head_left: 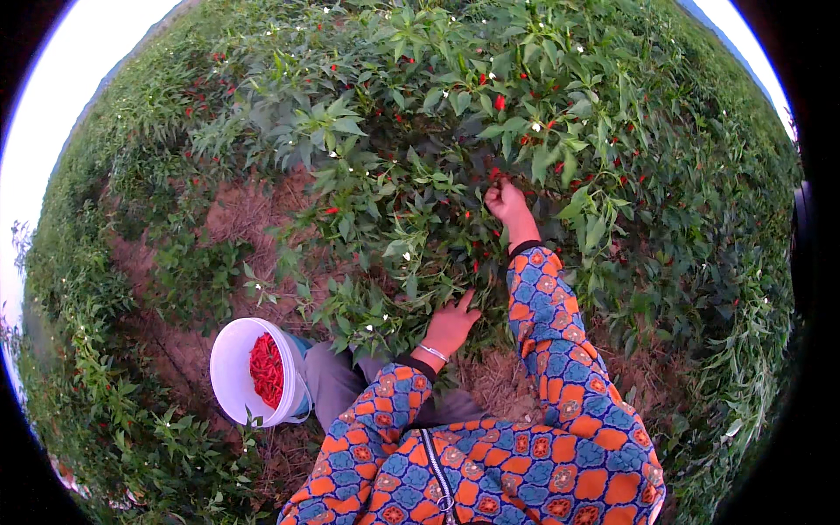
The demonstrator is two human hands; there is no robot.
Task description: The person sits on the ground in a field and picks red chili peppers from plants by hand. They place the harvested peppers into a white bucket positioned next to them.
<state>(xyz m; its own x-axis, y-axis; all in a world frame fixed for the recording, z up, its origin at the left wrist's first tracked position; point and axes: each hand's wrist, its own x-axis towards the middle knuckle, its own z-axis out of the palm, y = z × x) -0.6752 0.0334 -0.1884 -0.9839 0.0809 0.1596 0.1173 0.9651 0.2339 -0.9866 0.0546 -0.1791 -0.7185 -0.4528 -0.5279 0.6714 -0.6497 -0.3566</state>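
Observation:
Pepper plants with green leaves, white flowers and red chillies fill the upper view. My right hand reaches up among the leaves, its fingers pinched at a small red chilli. Lower and to the left, my left hand has its fingers apart, holding nothing visible, beside low leaves and stems; its fingertips are close to the foliage. A white bucket stands at the left of my legs, with a heap of red chillies inside.
Reddish soil with dry straw shows between the plants at the left and below my hands. Dense plants continue around both sides. My grey-trousered knee is beside the bucket.

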